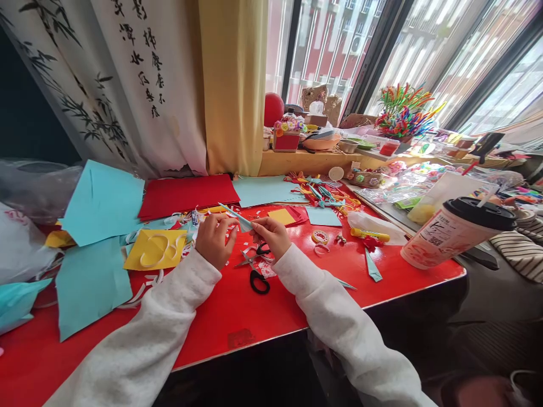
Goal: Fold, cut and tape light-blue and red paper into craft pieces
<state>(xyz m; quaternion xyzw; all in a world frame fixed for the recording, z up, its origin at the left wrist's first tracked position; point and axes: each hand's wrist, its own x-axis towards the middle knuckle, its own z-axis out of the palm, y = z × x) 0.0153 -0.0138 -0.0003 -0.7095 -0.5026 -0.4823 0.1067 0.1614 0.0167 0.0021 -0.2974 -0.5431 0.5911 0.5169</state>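
- Fingers of my right hand (275,236) pinch one end of a slim light-blue paper piece (241,218); it slants up and away toward my left hand (215,242), whose fingers curl beside it, and I can't tell whether they grip.
- Nearest, between my forearms, the red desk (212,333) is bare right up to its front edge, which climbs toward the right.
- Just past that room, scissors (258,261) with black handles lie below my hands, leaving little open space there.
- Right of my sleeve, the paper cup (449,233) stands near the desk's right edge; its label carries Chinese characters too small for me to read surely.
- On my left, light-blue sheets (95,282) and a yellow sheet (158,249) crowd the surface.
- Farther, red sheets (190,195) lie before the curtain.
- Farthest, a white hanging (156,130) bears vertical Chinese writing, 水 and 不 among it.
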